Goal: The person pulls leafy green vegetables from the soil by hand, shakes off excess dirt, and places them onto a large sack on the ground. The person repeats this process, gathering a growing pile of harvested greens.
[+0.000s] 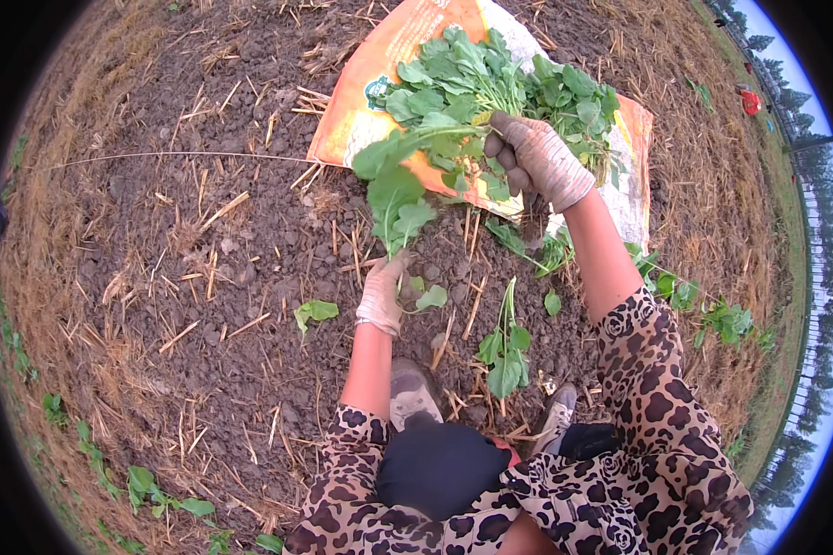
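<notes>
My right hand (541, 163), in a soil-stained white glove, is closed around the stem of a leafy green seedling (416, 142). The leaves of that plant stretch to the left, and a dark, soil-covered clump (534, 215) hangs below the fist. Lower and to the left, my gloved left hand (383, 288) pinches the base of another bunch of green leaves (394, 208). Behind my right hand, a pile of leafy seedlings (465, 80) lies on an orange and white woven sack (350, 97) that bears writing.
Loose seedlings (507, 350) and a single leaf (316, 312) lie on tilled soil (264, 229) strewn with straw. My shoes (413, 392) stand just below. A row of young plants (146, 489) runs along the lower left, with more plants (725, 322) at right. A cord (180, 154) extends left from the sack.
</notes>
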Demonstrator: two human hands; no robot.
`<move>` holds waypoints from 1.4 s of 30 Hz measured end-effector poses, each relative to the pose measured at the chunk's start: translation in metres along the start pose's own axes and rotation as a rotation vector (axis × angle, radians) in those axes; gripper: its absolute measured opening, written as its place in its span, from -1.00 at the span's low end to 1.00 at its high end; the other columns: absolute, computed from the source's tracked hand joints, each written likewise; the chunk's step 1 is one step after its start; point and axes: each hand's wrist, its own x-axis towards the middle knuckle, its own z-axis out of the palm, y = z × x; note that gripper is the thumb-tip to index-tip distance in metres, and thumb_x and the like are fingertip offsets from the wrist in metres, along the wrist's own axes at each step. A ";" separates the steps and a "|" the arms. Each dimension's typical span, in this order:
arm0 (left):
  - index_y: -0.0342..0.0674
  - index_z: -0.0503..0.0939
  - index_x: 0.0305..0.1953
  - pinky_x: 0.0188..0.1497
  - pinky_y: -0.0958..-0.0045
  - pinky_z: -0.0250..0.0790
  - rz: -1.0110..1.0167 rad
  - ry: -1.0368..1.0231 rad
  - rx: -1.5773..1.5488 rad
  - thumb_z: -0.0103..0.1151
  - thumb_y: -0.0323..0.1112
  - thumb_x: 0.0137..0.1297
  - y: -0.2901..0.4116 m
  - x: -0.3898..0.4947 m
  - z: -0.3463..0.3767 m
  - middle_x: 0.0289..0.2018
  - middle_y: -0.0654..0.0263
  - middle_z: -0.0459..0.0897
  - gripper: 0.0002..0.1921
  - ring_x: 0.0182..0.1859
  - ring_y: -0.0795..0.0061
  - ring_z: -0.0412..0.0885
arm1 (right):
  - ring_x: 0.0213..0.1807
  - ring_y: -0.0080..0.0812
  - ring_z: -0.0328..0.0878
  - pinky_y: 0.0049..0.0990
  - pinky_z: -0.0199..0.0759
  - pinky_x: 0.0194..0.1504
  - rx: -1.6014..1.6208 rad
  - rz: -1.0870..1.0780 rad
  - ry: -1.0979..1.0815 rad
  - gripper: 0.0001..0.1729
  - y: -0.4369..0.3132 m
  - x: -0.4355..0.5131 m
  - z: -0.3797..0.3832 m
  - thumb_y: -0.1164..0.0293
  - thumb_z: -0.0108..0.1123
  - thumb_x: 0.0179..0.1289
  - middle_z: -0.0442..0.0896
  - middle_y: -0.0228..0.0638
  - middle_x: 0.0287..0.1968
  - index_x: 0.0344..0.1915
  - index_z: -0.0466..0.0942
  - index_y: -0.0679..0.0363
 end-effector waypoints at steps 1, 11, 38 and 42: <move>-0.15 0.59 -0.11 -0.35 0.40 0.52 -0.017 -0.043 -0.260 0.26 -0.27 0.26 -0.011 -0.006 -0.003 -0.40 0.38 0.53 -0.78 -0.59 0.57 0.43 | -0.82 -0.67 0.17 -0.65 0.10 -0.76 -0.001 -0.042 -0.057 -0.54 -0.005 -0.005 0.002 0.10 0.00 0.42 0.31 -0.57 -0.74 -0.47 0.52 0.23; -0.30 0.39 0.18 -0.51 0.68 0.42 0.254 -0.348 -0.338 0.32 -0.25 0.19 -0.016 -0.033 0.000 -0.12 0.26 0.63 -0.44 -0.36 0.67 0.60 | -0.23 -0.17 0.65 -0.36 0.50 -0.08 -0.564 -0.231 -0.629 -0.66 0.096 -0.107 0.058 0.22 -0.03 0.40 0.67 -0.10 -0.32 -0.15 0.61 0.21; -0.04 0.60 0.07 0.00 0.23 0.43 0.125 -0.069 0.828 0.38 -0.12 0.09 0.035 0.045 0.048 -0.04 0.37 0.66 -0.52 -0.02 0.43 0.57 | -0.73 -0.57 0.23 -0.50 0.37 -0.53 0.616 -0.277 0.207 -0.77 0.240 -0.008 0.042 0.45 -0.13 0.39 0.26 -0.51 -0.71 -0.16 0.48 0.33; -0.04 0.59 0.08 0.12 0.26 0.37 0.478 -0.143 1.413 0.28 0.03 0.15 0.007 0.083 0.047 0.03 0.23 0.65 -0.51 0.03 0.24 0.58 | -0.74 -0.56 0.24 -0.47 0.40 -0.51 0.649 -0.259 0.220 -0.76 0.235 -0.024 0.034 0.45 -0.13 0.38 0.27 -0.50 -0.72 -0.16 0.47 0.35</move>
